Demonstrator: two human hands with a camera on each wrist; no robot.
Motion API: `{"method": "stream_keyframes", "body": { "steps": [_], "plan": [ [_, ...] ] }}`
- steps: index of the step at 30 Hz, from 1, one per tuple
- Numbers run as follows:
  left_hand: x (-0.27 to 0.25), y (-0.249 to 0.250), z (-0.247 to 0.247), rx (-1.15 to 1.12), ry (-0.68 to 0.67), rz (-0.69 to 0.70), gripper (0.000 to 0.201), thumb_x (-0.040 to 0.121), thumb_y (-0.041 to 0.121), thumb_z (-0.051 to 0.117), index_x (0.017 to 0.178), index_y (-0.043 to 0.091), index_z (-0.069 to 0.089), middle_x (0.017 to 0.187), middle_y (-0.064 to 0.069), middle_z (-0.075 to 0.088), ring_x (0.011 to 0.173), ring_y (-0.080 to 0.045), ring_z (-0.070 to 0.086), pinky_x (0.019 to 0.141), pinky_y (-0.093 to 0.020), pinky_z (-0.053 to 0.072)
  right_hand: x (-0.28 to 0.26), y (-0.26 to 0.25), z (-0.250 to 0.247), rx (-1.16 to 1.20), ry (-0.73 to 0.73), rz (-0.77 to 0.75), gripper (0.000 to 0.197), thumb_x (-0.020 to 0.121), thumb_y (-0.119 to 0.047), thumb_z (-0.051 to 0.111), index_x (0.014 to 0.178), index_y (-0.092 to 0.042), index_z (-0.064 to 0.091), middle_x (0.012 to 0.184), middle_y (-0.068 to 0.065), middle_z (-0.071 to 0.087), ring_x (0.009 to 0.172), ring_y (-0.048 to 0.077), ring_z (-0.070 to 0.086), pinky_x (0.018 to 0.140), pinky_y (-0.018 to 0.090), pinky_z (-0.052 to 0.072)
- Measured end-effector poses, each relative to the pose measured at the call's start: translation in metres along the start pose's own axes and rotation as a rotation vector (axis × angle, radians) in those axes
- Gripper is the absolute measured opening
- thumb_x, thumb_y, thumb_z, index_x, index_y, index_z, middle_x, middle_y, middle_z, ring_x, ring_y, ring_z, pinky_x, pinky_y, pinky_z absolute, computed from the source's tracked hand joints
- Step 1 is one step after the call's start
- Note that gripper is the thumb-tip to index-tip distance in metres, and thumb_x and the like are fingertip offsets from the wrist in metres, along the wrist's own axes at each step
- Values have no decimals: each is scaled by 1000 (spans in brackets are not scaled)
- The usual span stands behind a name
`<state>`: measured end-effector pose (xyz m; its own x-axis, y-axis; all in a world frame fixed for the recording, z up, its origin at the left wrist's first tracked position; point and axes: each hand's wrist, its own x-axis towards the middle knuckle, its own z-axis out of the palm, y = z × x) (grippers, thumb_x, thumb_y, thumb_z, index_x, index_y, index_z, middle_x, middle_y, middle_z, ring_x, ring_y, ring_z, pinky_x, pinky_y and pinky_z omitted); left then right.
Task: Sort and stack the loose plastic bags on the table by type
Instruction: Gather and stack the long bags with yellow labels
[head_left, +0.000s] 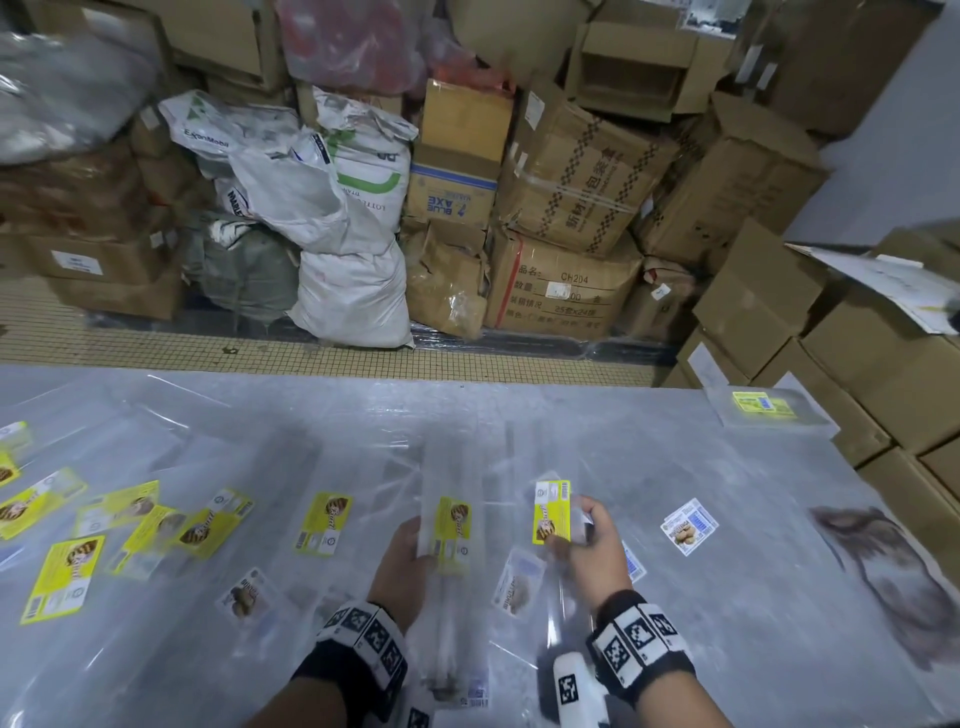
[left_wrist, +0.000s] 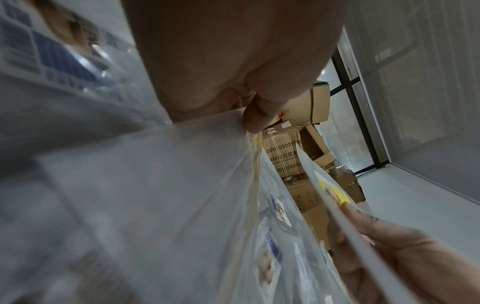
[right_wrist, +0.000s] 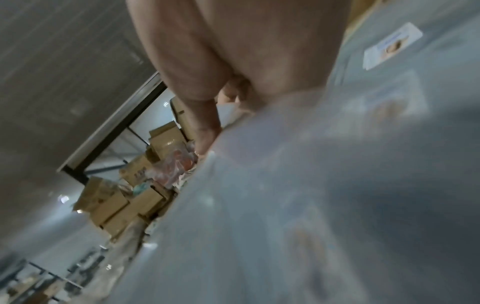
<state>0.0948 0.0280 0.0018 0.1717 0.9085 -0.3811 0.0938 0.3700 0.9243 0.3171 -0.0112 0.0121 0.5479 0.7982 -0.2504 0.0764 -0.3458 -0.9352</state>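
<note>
My left hand (head_left: 410, 545) grips a bundle of clear bags with a yellow label (head_left: 453, 530), held upright over the table's near middle; in the left wrist view its thumb (left_wrist: 257, 117) pinches the plastic (left_wrist: 161, 185). My right hand (head_left: 582, 540) pinches another clear bag with a yellow label (head_left: 551, 512) just right of the bundle, and this hand (left_wrist: 384, 253) also shows in the left wrist view. Several loose yellow-label bags (head_left: 67, 571) lie at the left. White-label bags (head_left: 690, 526) lie at the right and near my hands (head_left: 514, 582).
The table (head_left: 727, 597) is covered in clear plastic, with a dark patch (head_left: 893, 577) at its right. A stack of bags (head_left: 763, 405) sits at the far right corner. Cardboard boxes (head_left: 571, 192) and white sacks (head_left: 343, 218) stand beyond the far edge and along the right.
</note>
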Motion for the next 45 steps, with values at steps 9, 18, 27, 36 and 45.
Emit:
{"method": "stream_keyframes", "body": {
  "steps": [9,18,27,36,45],
  "plan": [
    [-19,15,4,-232,7,-88,46,86,-12,44,109,23,61,84,-11,69,72,-18,64,57,-25,49,-44,-6,47,40,-234,25,42,73,-4,80,108,-20,64,102,6,74,94,20,69,81,37,57],
    [-42,11,-16,-189,57,-144,32,88,1,50,104,23,67,92,-10,73,74,-18,67,56,-23,52,-61,-13,79,-162,-349,85,33,68,-18,57,97,-30,70,102,-6,71,100,16,65,94,40,52],
    [-29,-5,-88,869,360,-9,64,73,36,55,137,32,51,140,-5,47,129,-29,44,110,-35,29,-69,-9,89,-127,-335,164,20,64,-5,64,78,-14,75,80,9,74,75,27,69,74,38,58],
    [-24,-3,-112,1033,243,-225,94,68,43,73,146,45,20,141,-3,22,131,-31,26,110,-43,26,-67,-14,94,-169,-384,164,38,82,5,55,114,-16,55,96,1,67,87,15,64,72,27,53],
    [-21,2,-117,625,249,-105,61,70,4,59,124,32,53,106,-7,55,93,-25,58,86,-36,50,-71,-19,105,-38,-409,228,47,78,15,48,106,-22,53,98,12,71,80,24,65,65,31,54]
  ]
}}
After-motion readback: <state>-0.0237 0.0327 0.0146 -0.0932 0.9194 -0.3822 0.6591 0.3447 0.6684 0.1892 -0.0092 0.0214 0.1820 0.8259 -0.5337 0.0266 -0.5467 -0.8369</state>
